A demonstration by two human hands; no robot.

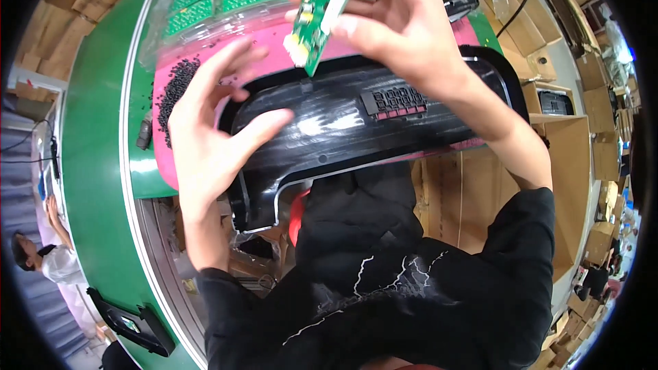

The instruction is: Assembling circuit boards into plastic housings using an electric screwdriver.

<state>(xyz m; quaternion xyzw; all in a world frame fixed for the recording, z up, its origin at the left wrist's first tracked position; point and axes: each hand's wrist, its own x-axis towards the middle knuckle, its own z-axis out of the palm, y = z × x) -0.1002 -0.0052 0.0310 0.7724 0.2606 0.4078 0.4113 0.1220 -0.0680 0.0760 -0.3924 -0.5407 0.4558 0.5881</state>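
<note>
One pink mat [275, 46], one black casing [315, 133], right grip [410, 40] clasping one green circuit board [310, 31], left grip [205, 133] released

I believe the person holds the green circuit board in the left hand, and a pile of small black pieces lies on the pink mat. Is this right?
Not quite: the head view shows the green circuit board in the right hand. The pile of small black pieces does lie on the pink mat.
</note>
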